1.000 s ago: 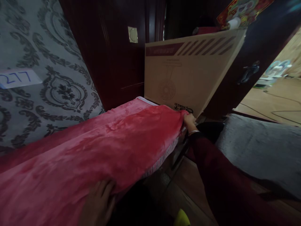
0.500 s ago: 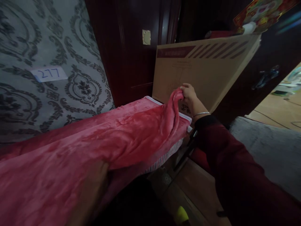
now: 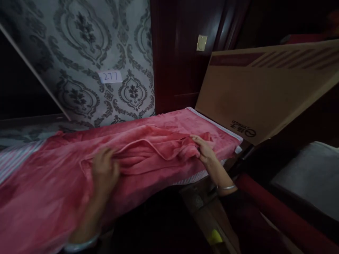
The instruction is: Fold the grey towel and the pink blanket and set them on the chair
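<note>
A loose pink plush cloth (image 3: 148, 151), rumpled in long folds, lies on a long narrow surface spread with a matching pink plush cover (image 3: 60, 183). My right hand (image 3: 203, 150) is closed on the bunched right end of the cloth, thumb and fingers pinching its folds. Over the cloth's left end is my left hand (image 3: 105, 171), smeared by motion with its fingers bent. Whether the left fingers grip any fabric cannot be made out. Striped fabric (image 3: 18, 158) shows at the left end of the cover and below its front edge.
A large cardboard box (image 3: 265, 88) leans at the right end, against dark red wood panelling (image 3: 180, 56). Behind the cover stands a patterned wall (image 3: 127, 53) with a paper label (image 3: 110, 76) reading 277. A dark framed panel (image 3: 23, 81) is at the left, a grey padded surface (image 3: 309, 176) at the right.
My right hand has lowered its end of the cloth from a raised position onto the cover. My left hand has moved forward to the cloth's left part. The view has swung left.
</note>
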`<state>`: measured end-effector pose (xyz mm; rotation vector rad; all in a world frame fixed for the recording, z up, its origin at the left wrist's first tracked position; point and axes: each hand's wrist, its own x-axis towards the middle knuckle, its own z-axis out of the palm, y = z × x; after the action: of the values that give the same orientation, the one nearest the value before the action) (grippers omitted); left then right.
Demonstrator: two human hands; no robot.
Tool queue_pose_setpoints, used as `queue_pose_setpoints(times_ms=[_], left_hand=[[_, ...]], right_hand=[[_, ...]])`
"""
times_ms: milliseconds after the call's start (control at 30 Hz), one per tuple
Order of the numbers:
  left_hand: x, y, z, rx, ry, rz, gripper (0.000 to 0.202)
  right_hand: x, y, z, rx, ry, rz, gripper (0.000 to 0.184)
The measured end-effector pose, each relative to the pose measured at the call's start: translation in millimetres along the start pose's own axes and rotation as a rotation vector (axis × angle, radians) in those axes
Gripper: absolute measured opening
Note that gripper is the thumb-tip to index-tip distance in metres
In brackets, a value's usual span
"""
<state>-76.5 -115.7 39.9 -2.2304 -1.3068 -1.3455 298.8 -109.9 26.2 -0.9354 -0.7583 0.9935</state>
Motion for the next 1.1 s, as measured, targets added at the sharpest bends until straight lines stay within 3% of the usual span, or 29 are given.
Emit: queue_pose_setpoints(times_ms=[133,233,300,500,600,667,800,1000,1100], left_hand=[[-25,71,34.2,-0.198,-0.045,0.344,0.036],[-29,119,62.5,-0.337,-0.196,0.392,0.05],[-26,136,74.5,-0.377,-0.24,0.382,0.057],[-12,149,87.4,-0.365,-0.14,0.391,0.036],[-8,150,93.0,-0.424,-0.153,0.45,0.026],[-6,151,96.9,-0.506,-0.17,0.418,0.024],[-2,155,100.7,-0.649,-0.18,0.318,0.026],[-2,159,105.6,-0.71,-0.274,0.33,0.026],[-3,158,108.2,-0.7,-0.321,0.333,0.023]], right_hand=[[-51,15,32,0.087,0.036,0.021,0.034],[-77,5,41,0.077,0.058,-0.014,0.033],[-90,-6,40,0.053,0.063,-0.051,0.032],[-108,-23,22,0.06,0.048,-0.034,0.033],[-110,-20,13,0.081,0.007,-0.021,0.034],[-112,-17,7,0.063,-0.019,-0.023,0.037],[-115,-12,-6,-0.129,-0.032,-0.071,0.038],[-116,-16,-27,-0.546,0.049,-0.355,0.021],[-116,-23,-31,-0.532,-0.026,-0.316,0.02]])
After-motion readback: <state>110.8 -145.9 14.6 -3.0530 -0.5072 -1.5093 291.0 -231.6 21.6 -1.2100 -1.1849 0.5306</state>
